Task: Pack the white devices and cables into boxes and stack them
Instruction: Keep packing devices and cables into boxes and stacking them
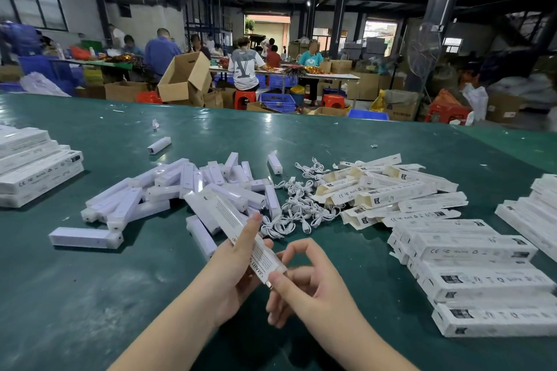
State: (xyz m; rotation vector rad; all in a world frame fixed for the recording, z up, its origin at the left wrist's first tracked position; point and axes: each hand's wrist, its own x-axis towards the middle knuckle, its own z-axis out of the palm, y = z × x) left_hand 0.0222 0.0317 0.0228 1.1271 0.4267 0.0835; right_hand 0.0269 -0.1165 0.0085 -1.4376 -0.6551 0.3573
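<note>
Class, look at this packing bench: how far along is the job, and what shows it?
Done: closed boxes lie stacked at the right and on the left stack. In hand: the left hand holds one box while the right hand works at its near end. Left: a pile of loose white devices, a tangle of cables and a heap of open empty boxes on the green table. Plenty remains.

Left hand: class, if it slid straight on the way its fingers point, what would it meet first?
The left hand, gripping the box, points up and away toward the pile of white devices. It would probably meet that pile's near edge first, though depth is hard to judge.
</note>
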